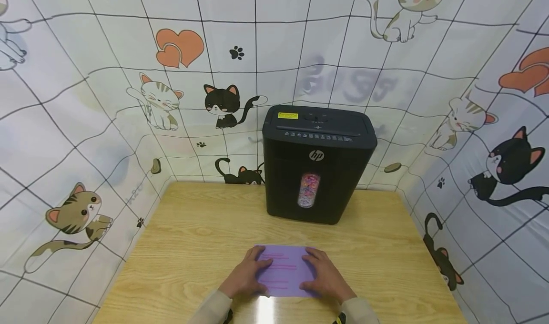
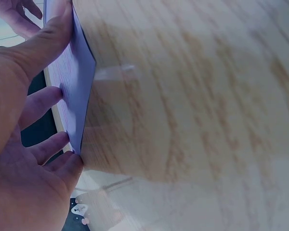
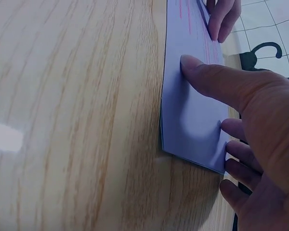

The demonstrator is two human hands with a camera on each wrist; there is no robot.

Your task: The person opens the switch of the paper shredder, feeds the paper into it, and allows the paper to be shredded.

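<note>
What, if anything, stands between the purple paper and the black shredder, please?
Nothing visible does: only wooden table shows between the purple paper and black shredder; the left hand and right hand both touch the paper.

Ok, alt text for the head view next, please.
A person's left hand and right hand rest on opposite ends of purple paper with pink lines, on a wooden table. Behind it stands a black HP shredder, before a cat-print backdrop.

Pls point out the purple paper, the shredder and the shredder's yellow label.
Purple paper (image 1: 286,273): head view, middle of its top face.
Shredder (image 1: 328,166): head view, on the black front panel.
Yellow label (image 1: 288,116): head view, center of the label's face.
</note>
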